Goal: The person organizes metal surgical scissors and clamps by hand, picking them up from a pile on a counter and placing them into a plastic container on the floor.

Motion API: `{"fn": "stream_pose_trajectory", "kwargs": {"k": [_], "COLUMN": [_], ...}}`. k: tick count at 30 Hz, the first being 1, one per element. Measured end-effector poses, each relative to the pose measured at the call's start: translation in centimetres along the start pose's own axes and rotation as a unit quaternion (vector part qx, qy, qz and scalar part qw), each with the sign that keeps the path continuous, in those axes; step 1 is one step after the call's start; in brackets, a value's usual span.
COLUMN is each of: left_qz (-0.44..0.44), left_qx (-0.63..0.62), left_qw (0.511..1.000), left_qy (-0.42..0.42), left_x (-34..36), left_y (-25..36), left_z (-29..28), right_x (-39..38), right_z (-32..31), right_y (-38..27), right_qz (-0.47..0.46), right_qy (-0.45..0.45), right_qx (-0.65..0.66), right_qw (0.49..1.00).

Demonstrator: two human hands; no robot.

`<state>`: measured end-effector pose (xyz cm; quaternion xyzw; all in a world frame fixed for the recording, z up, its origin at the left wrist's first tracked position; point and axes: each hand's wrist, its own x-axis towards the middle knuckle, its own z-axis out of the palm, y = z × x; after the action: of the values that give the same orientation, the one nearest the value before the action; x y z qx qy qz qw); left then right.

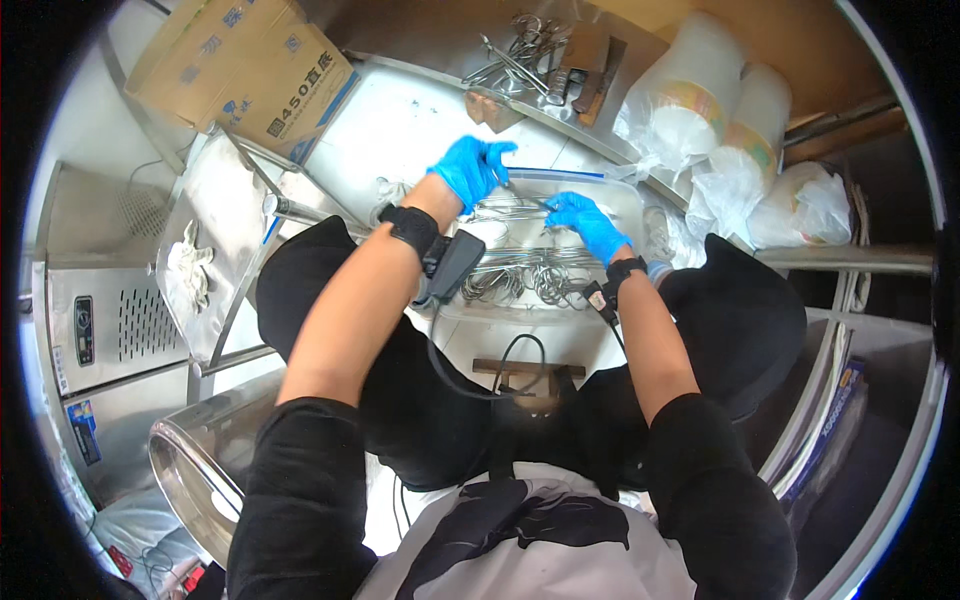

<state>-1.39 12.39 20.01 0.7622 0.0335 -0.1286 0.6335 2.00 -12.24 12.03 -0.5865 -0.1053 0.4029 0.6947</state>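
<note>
A clear plastic bin stands on the floor between my knees. Inside lie many long thin metal rods, with a tangle of ring-shaped ends on the side nearest me. Over the bin's far left part is my left hand in a blue glove, one finger stuck out and the others curled. My right hand, gloved too, is closed in a pinch over the bin's right half. A thin metal rod appears to run between the fingers of both hands; its ends are hidden.
More metal tools and dark blocks lie on a steel shelf ahead. Beside them stand bagged white rolls or stacks. A cardboard box is at the far left, a white glove on a panel below it, and a steel drum nearer me.
</note>
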Motion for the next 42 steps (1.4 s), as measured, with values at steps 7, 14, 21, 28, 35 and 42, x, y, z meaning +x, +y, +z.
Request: {"fn": "stream_pose_trajectory", "kwargs": {"k": [7,14,21,28,35,42], "left_qz": [-0.102,-0.244,-0.243,-0.183,-0.163,-0.110], "left_qx": [-0.007,-0.113,-0.485,-0.466,-0.541,-0.490], "left_qw": [0.990,0.946,0.687,0.606,0.567,0.654], "left_qy": [0.098,0.183,0.483,0.618,0.599,0.565], "left_x": [-0.3,-2.9,1.1,1.1,0.6,0.2], "left_y": [-12.6,-19.1,-27.8,-24.3,-21.9,-22.7], "left_z": [3.5,4.7,8.3,10.8,11.5,11.6], "right_x": [0.3,4.5,7.1,6.2,6.1,6.8], "right_z": [-5.6,-5.6,-5.8,-3.3,-0.8,-1.4], "right_y": [5.0,6.8,13.3,15.5,14.1,15.4], "right_qz": [0.166,0.292,0.171,0.000,0.024,-0.035], "right_qy": [-0.058,-0.015,0.100,0.229,0.237,0.198], "right_qx": [-0.168,-0.204,-0.255,-0.443,-0.474,-0.489], "right_qw": [0.970,0.934,0.946,0.867,0.848,0.849]}}
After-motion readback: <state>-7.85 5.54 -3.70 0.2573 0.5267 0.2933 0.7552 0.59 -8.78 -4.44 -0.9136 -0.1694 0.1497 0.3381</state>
